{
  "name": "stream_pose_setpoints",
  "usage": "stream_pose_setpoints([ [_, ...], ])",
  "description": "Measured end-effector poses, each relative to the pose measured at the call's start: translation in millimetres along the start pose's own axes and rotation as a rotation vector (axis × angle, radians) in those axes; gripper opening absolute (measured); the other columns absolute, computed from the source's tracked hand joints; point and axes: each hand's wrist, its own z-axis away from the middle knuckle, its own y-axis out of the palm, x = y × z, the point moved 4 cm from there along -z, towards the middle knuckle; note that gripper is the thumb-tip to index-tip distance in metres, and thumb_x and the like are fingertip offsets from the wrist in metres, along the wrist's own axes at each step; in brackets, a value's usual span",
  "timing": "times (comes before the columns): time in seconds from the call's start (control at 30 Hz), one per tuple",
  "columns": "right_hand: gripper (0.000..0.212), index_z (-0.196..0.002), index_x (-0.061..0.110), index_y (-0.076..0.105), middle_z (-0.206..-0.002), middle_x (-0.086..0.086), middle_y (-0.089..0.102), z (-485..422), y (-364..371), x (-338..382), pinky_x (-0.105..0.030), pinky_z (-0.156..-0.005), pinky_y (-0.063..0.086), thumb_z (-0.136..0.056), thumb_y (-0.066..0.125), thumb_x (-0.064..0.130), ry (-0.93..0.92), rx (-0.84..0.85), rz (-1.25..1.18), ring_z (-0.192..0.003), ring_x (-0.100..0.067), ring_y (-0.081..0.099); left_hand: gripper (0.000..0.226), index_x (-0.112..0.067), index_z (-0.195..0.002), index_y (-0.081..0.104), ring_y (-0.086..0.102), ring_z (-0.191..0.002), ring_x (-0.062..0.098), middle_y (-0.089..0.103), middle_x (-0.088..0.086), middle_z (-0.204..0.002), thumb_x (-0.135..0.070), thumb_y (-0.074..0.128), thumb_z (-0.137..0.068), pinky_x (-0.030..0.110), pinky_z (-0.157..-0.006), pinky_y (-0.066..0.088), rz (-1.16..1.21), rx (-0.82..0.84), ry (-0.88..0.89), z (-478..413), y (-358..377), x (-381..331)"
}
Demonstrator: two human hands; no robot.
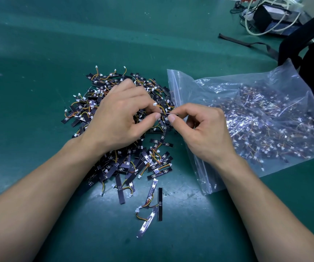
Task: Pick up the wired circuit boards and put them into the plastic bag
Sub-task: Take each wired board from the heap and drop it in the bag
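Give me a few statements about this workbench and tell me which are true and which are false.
1. The left hand and the right hand pinch one wired circuit board between them. True.
2. The plastic bag is empty. False: it already holds many wired boards.
3. The bag lies to the right of the loose pile of boards. True.
4. The table is red. False: it is green.
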Motion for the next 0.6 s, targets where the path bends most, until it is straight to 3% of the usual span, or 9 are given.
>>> stream_pose_setpoints([
  [0.17, 0.008, -0.081, 0.015, 0.077, -0.069, 0.018, 0.062, -0.3, -1.0, 2.2, -0.013, -0.056, 0.036, -0.088, 0.073, 0.015, -0.028, -0.017, 0.001, -0.052, -0.013, 0.049, 0.014, -0.015, -0.093, 0.076, 0.053, -0.083, 0.025, 0.069, -0.003, -0.087, -0.028, 0.07, -0.093, 0.05, -0.076, 0.045, 0.034, 0.01, 0.009, 0.3, 0.3, 1.3],
  [0.4, 0.003, -0.088, 0.018, 0.077, -0.063, 0.035, 0.055, 0.1, -0.8, 2.6, -0.009, -0.054, 0.032, -0.087, 0.074, 0.019, -0.013, -0.009, 0.012, -0.048, -0.006, 0.045, 0.014, -0.009, -0.089, 0.074, 0.051, -0.081, 0.029, 0.068, 0.002, -0.086, -0.021, 0.068, -0.093, 0.048, -0.073, 0.046, 0.008, 0.003, 0.001, -0.9, -0.5, 0.0],
  [0.6, 0.007, -0.084, 0.018, 0.076, -0.063, 0.03, 0.055, 0.7, -0.3, 2.8, -0.01, -0.055, 0.034, -0.09, 0.072, 0.017, -0.013, -0.004, 0.016, -0.05, -0.006, 0.047, 0.016, -0.008, -0.089, 0.074, 0.052, -0.082, 0.03, 0.068, 0.003, -0.086, -0.022, 0.068, -0.093, 0.051, -0.073, 0.046, 0.01, 0.017, 0.003, -0.1, -1.0, -1.2],
])
